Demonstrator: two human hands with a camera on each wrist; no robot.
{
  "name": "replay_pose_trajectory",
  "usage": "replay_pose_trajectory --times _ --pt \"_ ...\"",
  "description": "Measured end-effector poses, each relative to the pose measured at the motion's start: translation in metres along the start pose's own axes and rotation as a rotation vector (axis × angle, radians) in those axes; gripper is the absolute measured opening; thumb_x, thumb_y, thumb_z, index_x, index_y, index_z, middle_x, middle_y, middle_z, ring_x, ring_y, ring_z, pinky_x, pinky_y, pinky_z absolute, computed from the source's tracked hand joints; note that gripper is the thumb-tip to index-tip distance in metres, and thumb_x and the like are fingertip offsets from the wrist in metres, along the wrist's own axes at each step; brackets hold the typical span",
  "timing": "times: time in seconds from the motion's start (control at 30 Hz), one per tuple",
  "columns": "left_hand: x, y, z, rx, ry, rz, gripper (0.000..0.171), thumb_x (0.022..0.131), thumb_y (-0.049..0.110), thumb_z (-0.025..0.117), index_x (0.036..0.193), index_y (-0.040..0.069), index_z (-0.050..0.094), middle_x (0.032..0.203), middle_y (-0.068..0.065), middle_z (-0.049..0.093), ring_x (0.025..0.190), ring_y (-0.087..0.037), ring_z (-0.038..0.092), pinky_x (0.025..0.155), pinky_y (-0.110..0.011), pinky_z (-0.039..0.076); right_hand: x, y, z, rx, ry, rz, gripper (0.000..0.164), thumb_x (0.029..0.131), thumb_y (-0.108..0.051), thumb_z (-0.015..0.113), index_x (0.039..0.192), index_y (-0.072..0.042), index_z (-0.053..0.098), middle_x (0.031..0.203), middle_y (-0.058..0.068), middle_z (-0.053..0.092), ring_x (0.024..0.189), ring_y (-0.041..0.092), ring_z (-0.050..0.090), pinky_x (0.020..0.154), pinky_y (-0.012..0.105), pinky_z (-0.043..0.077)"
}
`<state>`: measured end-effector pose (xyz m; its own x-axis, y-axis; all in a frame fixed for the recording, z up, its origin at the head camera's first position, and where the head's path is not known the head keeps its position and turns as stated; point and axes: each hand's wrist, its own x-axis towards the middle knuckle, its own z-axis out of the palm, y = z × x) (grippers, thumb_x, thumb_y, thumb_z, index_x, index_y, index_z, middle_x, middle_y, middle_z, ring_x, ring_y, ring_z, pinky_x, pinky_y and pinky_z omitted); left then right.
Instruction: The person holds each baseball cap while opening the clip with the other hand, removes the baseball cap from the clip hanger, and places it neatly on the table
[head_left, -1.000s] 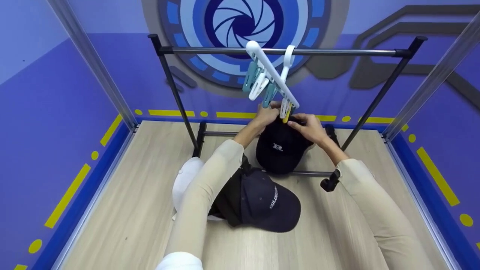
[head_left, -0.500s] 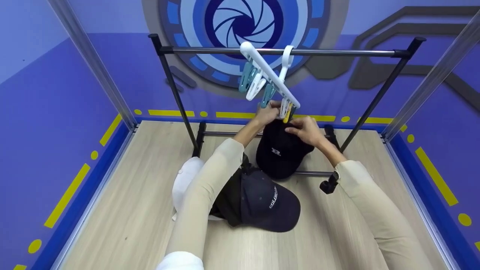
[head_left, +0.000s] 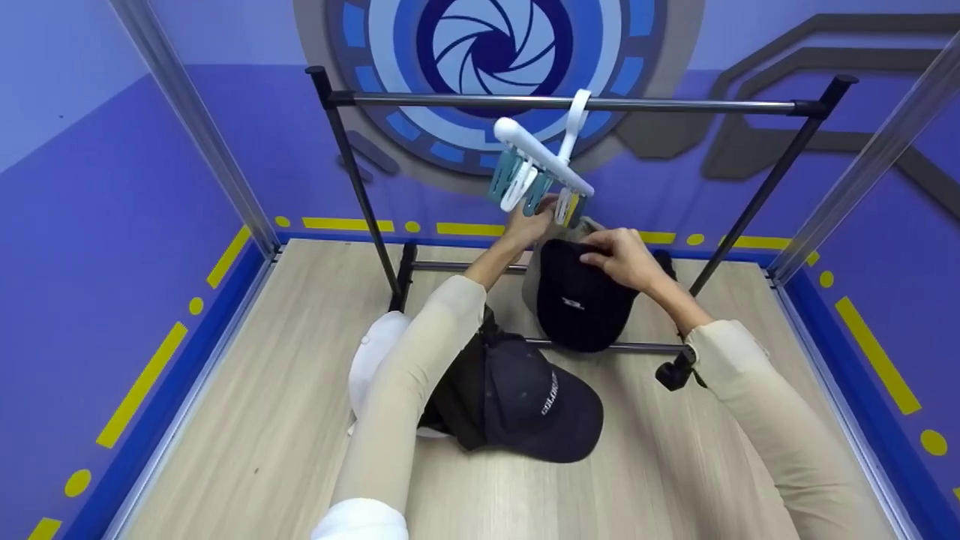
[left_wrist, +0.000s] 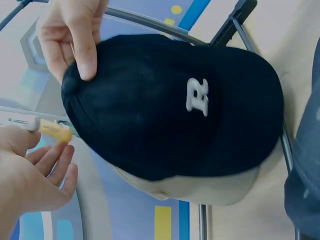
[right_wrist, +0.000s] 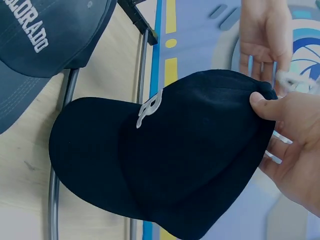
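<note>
A black cap with a white letter R (left_wrist: 150, 105) hangs from my right hand (head_left: 622, 259), which pinches its rear edge between thumb and fingers. In the left wrist view, the cap is apart from the yellow clothespin (left_wrist: 56, 131). My left hand (left_wrist: 37, 172) pinches at the white and yellow clothespins, its other fingers loosely bent; the exact grip is partly hidden. Those pins belong to a white clip hanger (head_left: 544, 156), hooked on the rack's bar, with teal and white pins (head_left: 517, 187) along it. Behind the black cap shows a beige cap (left_wrist: 215, 190), mostly covered.
A black and metal rack (head_left: 450, 100) stands on the wood-look surface (head_left: 247, 420) near the patterned back wall. In front lie a dark cap lettered COLORADO (head_left: 536, 397) and a white cap (head_left: 375, 345), partly under the left sleeve.
The black cap has come away from the yellow clothespin and moved slightly right with my right hand. The hanger has tilted to a flatter angle. More of the beige cap shows.
</note>
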<state>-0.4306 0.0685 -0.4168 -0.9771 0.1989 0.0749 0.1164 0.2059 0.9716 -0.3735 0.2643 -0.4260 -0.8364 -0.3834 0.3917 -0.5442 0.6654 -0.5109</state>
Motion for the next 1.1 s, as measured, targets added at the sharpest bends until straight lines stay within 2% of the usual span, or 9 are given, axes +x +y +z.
replay_pose_trajectory --times 0.13,0.2,0.27,0.4,0.53,0.6,0.8,0.9,1.1 --pt "-0.007 -0.004 -0.014 0.114 -0.001 -0.008 0.050 0.106 0.027 0.055 0.153 0.011 0.046 0.155 -0.012 0.051 0.145 -0.026 0.046 0.117 -0.039 0.040 -0.006 -0.008 -0.009 -0.006 0.001 -0.003 0.009 0.089 0.000 0.074 0.098 0.003 0.075 0.093 0.019 0.077 0.085 0.031 0.069 0.077 0.040 0.051" --pt "-0.011 -0.007 -0.025 0.250 -0.010 0.037 0.062 0.105 0.028 0.056 0.160 0.011 0.031 0.164 -0.013 0.037 0.151 -0.029 0.037 0.121 -0.042 0.035 -0.009 -0.011 -0.014 -0.001 -0.004 -0.004 0.011 0.090 0.001 0.073 0.100 0.004 0.075 0.096 0.020 0.076 0.088 0.034 0.071 0.080 0.044 0.052" --pt "-0.018 -0.011 -0.037 0.421 -0.036 0.101 0.071 0.105 0.029 0.055 0.163 0.009 0.020 0.167 -0.015 0.030 0.151 -0.035 0.036 0.121 -0.047 0.035 -0.012 -0.016 -0.018 0.004 -0.018 -0.007 0.014 0.091 0.003 0.071 0.104 0.005 0.075 0.100 0.021 0.076 0.094 0.036 0.072 0.083 0.048 0.054" --pt "-0.030 -0.019 -0.063 0.693 -0.087 0.231 0.065 0.105 0.028 0.056 0.160 0.003 0.029 0.162 -0.020 0.038 0.147 -0.041 0.040 0.120 -0.054 0.034 -0.016 -0.023 -0.028 0.012 -0.071 -0.009 0.019 0.092 0.005 0.068 0.110 0.006 0.073 0.106 0.024 0.075 0.102 0.040 0.071 0.089 0.052 0.055" --pt "-0.045 -0.025 -0.087 0.859 -0.132 0.225 0.059 0.105 0.031 0.055 0.156 0.003 0.039 0.163 -0.021 0.036 0.153 -0.039 0.030 0.124 -0.059 0.024 -0.022 -0.026 -0.038 -0.008 -0.147 -0.001 0.022 0.092 0.006 0.066 0.114 0.006 0.073 0.110 0.023 0.075 0.106 0.039 0.071 0.091 0.050 0.054" --pt "-0.053 -0.029 -0.099 0.926 -0.152 0.218 0.062 0.105 0.032 0.054 0.158 0.005 0.035 0.166 -0.021 0.030 0.156 -0.039 0.024 0.125 -0.061 0.018 -0.026 -0.028 -0.044 -0.037 -0.178 -0.007 0.024 0.090 0.006 0.067 0.113 0.005 0.074 0.109 0.021 0.076 0.103 0.037 0.071 0.088 0.048 0.054" --pt "-0.084 -0.043 -0.129 1.042 -0.203 0.204 0.068 0.106 0.037 0.053 0.163 0.010 0.025 0.170 -0.019 0.018 0.159 -0.037 0.012 0.127 -0.059 0.010 -0.043 -0.035 -0.064 -0.126 -0.270 -0.044 0.025 0.086 0.004 0.071 0.109 0.002 0.077 0.102 0.018 0.078 0.094 0.033 0.073 0.080 0.045 0.054" --pt "-0.100 -0.050 -0.142 1.074 -0.225 0.217 0.072 0.106 0.040 0.052 0.163 0.011 0.021 0.171 -0.019 0.011 0.159 -0.038 0.005 0.127 -0.060 0.003 -0.050 -0.039 -0.075 -0.147 -0.351 -0.066 0.018 0.087 0.003 0.073 0.105 0.001 0.077 0.096 0.014 0.078 0.084 0.025 0.070 0.073 0.037 0.054" --pt "-0.131 -0.063 -0.163 1.022 -0.193 0.266 0.074 0.104 0.040 0.055 0.163 0.010 0.021 0.171 -0.022 0.006 0.158 -0.044 0.001 0.124 -0.065 -0.001 -0.062 -0.044 -0.092 -0.157 -0.469 -0.061 0.016 0.088 0.006 0.070 0.103 -0.001 0.075 0.088 0.008 0.073 0.072 0.013 0.055 0.065 0.027 0.046"
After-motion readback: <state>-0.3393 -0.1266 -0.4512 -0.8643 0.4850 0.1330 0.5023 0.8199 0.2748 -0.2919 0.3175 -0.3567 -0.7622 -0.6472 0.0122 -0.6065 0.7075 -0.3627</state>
